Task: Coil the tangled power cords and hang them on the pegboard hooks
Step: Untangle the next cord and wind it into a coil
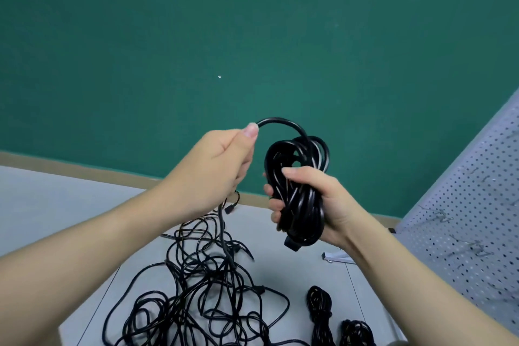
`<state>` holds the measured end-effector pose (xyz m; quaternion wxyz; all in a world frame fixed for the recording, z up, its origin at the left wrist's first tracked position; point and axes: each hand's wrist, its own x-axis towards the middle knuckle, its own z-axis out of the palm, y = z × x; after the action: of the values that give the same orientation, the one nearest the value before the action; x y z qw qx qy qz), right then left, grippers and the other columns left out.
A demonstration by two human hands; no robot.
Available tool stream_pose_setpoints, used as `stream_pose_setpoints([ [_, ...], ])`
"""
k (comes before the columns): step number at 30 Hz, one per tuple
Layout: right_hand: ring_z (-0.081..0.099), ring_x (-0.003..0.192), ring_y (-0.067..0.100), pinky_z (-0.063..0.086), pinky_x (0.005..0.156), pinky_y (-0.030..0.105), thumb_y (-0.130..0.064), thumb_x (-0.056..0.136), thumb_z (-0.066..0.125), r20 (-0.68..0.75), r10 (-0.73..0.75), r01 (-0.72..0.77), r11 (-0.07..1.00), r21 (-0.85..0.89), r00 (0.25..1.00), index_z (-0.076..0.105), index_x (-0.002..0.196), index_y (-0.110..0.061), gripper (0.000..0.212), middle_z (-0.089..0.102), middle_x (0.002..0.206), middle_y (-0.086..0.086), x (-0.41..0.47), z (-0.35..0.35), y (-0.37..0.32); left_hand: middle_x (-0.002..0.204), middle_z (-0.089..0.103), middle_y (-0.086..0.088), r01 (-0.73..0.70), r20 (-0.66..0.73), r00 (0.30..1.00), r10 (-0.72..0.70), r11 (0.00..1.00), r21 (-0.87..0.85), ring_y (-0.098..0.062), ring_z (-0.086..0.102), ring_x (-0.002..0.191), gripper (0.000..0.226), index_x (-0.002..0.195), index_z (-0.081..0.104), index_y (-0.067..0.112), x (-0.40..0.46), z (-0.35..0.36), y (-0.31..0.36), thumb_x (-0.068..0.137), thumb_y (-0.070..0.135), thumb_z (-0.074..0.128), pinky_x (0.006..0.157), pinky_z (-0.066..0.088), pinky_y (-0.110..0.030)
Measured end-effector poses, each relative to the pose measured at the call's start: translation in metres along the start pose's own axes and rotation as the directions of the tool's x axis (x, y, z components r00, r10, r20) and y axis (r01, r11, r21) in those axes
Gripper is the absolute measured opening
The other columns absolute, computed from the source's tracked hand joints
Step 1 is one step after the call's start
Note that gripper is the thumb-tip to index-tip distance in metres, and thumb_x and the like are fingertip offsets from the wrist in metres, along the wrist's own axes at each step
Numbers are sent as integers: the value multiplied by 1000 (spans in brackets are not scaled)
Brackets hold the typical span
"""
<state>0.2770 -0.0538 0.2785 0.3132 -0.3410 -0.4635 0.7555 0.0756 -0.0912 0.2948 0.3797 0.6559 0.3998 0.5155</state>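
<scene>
Both forearms reach over the table (56, 205): my right hand (314, 202) grips the half-wound coil (297, 185), my left hand (222, 166) pinches its trailing cord (280, 122) rising from the tangle (202, 298). Next, I judge, another loop; the pegboard (471, 219) waits right.

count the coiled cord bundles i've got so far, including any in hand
3. One coiled bundle is in the right hand, not yet finished. Two finished bundles lie on the floor at lower right, the second cut off by the frame edge; more may lie outside it.
</scene>
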Motion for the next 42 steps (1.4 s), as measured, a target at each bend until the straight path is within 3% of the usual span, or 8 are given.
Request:
stream_pose_setpoints([
  [5,54,74,22,49,73,36,-20,62,74,88,-39,34,998,55,995,61,107,3,51,57,96,16,-1,15,3,56,21,4,63,-46,996,-70,990,-126,-16,16,48,51,65,28,18,2,9,13,110,42,33,47,18,-24],
  [9,50,77,22,49,75,35,-21,56,83,222,-137,102,982,162,966,51,119,1,74,58,97,13,-4,21,-3,54,24,5,282,-20,959,-284,956,-78,-18,17,48,57,65,34,18,9,5,0,107,57,34,47,23,-25],
  [14,50,78,21,49,77,35,-22,62,77,277,-199,156,973,167,940,56,116,0,62,57,96,13,-3,27,-3,54,31,3,351,-42,936,-348,932,91,-20,30,54,68,70,46,12,8,7,-15,101,69,26,56,38,-30],
  [20,52,74,21,49,75,33,-19,65,64,55,-338,307,901,306,940,61,103,-1,42,59,94,11,-4,27,-16,57,37,3,309,-48,950,-308,951,-6,-19,30,56,43,78,49,12,4,10,-25,112,33,33,55,29,-31],
  [27,62,77,34,51,80,39,-18,66,61,5,-295,294,952,85,955,66,97,0,36,63,86,22,-3,29,-12,58,18,5,448,228,890,-394,847,-286,-11,10,49,44,70,42,18,-9,19,-5,111,34,36,45,12,-19],
  [36,56,82,39,49,82,44,-25,79,50,2,-242,241,965,-106,970,68,91,11,42,65,82,28,-4,34,-4,59,21,6,431,233,882,-409,901,-49,-13,15,50,47,72,44,19,-7,12,-12,109,47,37,45,14,-22],
  [39,63,79,37,56,73,37,-21,75,53,-21,-203,203,979,7,979,67,115,11,53,65,92,33,-4,36,-2,57,24,6,431,206,879,-429,902,37,-14,16,49,47,73,45,18,-7,15,-13,108,50,38,46,15,-23],
  [42,64,104,42,55,84,41,-20,75,54,-42,-192,195,977,86,980,73,107,7,45,70,107,29,-3,37,-1,53,26,3,463,202,865,-459,886,31,-15,18,45,52,68,46,18,-6,14,-13,106,52,42,47,15,-24],
])
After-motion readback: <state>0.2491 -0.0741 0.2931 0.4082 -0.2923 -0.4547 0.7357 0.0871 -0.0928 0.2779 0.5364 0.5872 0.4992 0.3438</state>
